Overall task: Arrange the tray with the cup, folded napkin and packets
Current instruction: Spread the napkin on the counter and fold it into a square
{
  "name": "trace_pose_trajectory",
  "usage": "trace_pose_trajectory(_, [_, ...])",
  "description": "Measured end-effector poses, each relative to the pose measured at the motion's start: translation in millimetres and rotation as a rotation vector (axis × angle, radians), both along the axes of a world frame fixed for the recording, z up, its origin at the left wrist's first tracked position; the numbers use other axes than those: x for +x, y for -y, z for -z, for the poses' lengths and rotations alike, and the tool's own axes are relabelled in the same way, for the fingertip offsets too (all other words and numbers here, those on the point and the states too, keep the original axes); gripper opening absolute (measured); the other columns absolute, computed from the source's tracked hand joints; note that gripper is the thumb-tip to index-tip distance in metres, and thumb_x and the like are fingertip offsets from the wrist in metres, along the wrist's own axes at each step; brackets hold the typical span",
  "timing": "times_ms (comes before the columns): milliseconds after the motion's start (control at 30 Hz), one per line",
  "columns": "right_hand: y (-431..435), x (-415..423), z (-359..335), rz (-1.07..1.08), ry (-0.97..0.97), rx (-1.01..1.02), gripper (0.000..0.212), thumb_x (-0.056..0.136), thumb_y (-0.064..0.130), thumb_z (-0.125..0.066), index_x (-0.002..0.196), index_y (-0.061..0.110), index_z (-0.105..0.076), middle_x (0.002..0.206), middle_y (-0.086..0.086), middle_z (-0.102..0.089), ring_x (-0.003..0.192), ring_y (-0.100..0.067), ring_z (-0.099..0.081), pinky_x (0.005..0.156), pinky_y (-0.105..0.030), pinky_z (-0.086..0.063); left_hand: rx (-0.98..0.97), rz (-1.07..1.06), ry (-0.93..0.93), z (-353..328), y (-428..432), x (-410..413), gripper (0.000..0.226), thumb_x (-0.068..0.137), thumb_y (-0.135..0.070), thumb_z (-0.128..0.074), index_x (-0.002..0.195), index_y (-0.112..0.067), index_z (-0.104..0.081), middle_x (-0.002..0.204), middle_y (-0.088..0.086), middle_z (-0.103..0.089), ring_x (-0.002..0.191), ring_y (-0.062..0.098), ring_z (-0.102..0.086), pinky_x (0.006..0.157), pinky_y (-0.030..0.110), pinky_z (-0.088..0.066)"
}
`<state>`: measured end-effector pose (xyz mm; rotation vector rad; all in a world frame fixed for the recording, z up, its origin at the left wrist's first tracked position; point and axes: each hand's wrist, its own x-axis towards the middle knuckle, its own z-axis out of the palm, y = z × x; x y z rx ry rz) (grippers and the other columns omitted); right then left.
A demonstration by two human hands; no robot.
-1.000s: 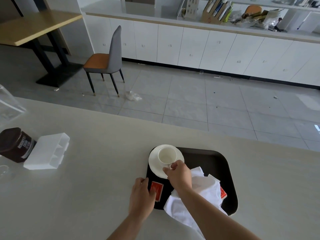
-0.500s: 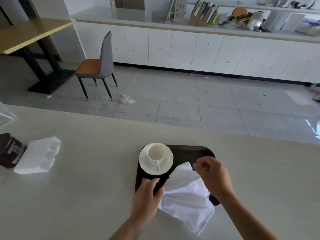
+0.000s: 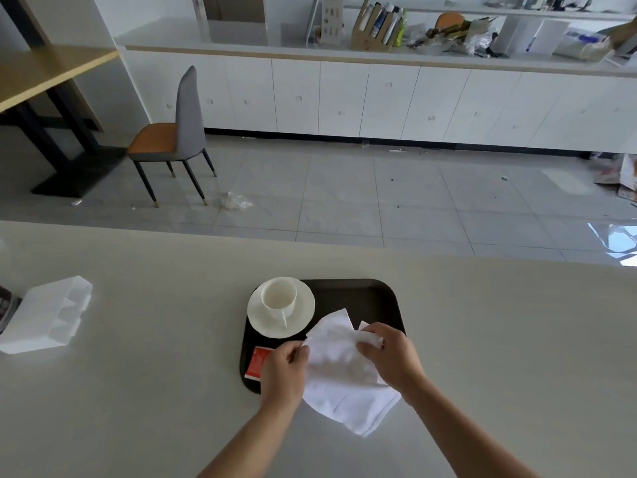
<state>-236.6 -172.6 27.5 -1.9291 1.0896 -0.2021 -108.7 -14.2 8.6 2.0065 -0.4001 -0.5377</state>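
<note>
Both grips are on the white napkin (image 3: 344, 374). The left grip (image 3: 282, 372) has its fingers curled in and pinches the cloth at its left edge, while the right grip (image 3: 393, 360) has its fingers bent over a bunched fold near the top right and holds it there. The napkin is loose and crumpled rather than folded flat. It lies over the near right part of the dark tray (image 3: 362, 298), and its lower corner hangs past the tray's near rim onto the bench (image 3: 138, 391).

On the tray's far left corner stands a white cup (image 3: 278, 298), upright on its saucer (image 3: 262, 322), with the handle turned toward the person. The saucer's edge juts slightly over the tray's left rim. A red packet (image 3: 256, 365) lies flat at the near left of the tray, partly hidden by the left grip. A small pale corner pokes out just above the right grip; I cannot tell whether it is napkin or another packet.

Well off to the left on the bench sits a white plastic box (image 3: 44, 313), with a dark jar (image 3: 5, 308) just beside it, cut off by the edge of view. Beyond the bench are a tiled floor (image 3: 344, 201), a grey chair (image 3: 172, 139) with an orange seat, and white cabinets (image 3: 379, 101) along the wall.
</note>
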Motion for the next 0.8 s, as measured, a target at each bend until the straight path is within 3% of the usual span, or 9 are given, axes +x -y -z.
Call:
trace_pose_trajectory(167, [9.6, -31.1, -50.3, 0.024, 0.194, -0.017, 0.021, 0.08, 0.026, -0.072, 0.087, 0.045, -0.067, 0.069, 0.017, -0.066, 0.052, -0.006, -0.059, 0.046, -0.027, -0.051, -0.186, -0.011, 0.08, -52.7, 7.4, -14.7, 0.011, 0.088, -0.028, -0.066, 0.081, -0.033, -0.073, 0.075, -0.019, -0.072, 0.073, -0.003, -0.064, 0.062, 0.011, -0.045])
trace_pose_trajectory(233, [15.9, -47.9, -74.1, 0.029, 0.248, -0.059, 0.022, 0.081, 0.026, -0.073, 0.087, 0.046, -0.067, 0.072, 0.018, -0.067, 0.057, -0.006, -0.06, 0.051, -0.022, -0.049, -0.264, 0.001, 0.098, -78.6, 15.9, -24.9, 0.012, 0.086, -0.028, -0.068, 0.08, -0.037, -0.073, 0.077, -0.02, -0.073, 0.075, -0.003, -0.066, 0.062, 0.006, -0.045])
trace_pose_trajectory(400, [40.9, -103.8, -120.2, 0.109, 0.411, -0.099, 0.023, 0.083, 0.014, -0.074, 0.086, 0.036, -0.069, 0.075, 0.008, -0.07, 0.066, -0.023, -0.064, 0.064, -0.041, -0.054, -0.423, 0.114, 0.104, -137.5, 51.1, -76.1, 0.014, 0.088, -0.023, -0.068, 0.084, -0.035, -0.074, 0.081, -0.015, -0.074, 0.079, 0.001, -0.067, 0.067, 0.009, -0.048])
trace_pose_trajectory(567, [75.1, -183.4, -139.4, 0.172, 0.523, -0.132, 0.034, 0.085, 0.005, -0.071, 0.093, 0.038, -0.07, 0.08, 0.008, -0.072, 0.073, -0.018, -0.066, 0.068, -0.03, -0.053, -0.542, 0.294, 0.167, -163.3, 70.1, -159.3, 0.01, 0.085, -0.032, -0.067, 0.092, -0.035, -0.072, 0.08, -0.011, -0.073, 0.07, 0.005, -0.065, 0.062, 0.011, -0.047])
trace_pose_trajectory(700, [104.3, -239.9, -109.2, 0.239, 0.451, -0.033, 0.039, 0.083, 0.0, -0.07, 0.1, 0.035, -0.07, 0.087, 0.002, -0.074, 0.083, -0.024, -0.07, 0.075, -0.037, -0.055, -0.437, 0.398, 0.14, -131.2, 88.3, -219.5, 0.014, 0.082, -0.032, -0.071, 0.095, -0.036, -0.071, 0.082, -0.013, -0.071, 0.073, 0.008, -0.065, 0.063, 0.014, -0.048])
trace_pose_trajectory(800, [115.8, -264.8, -65.2, 0.308, 0.308, 0.065, 0.047, 0.081, -0.004, -0.069, 0.102, 0.037, -0.069, 0.09, 0.0, -0.075, 0.077, -0.014, -0.069, 0.066, -0.026, -0.053, -0.254, 0.383, 0.026, -87.4, 104.8, -252.3, 0.017, 0.081, -0.019, -0.072, 0.095, -0.029, -0.073, 0.083, -0.011, -0.071, 0.075, 0.008, -0.066, 0.069, 0.028, -0.055])
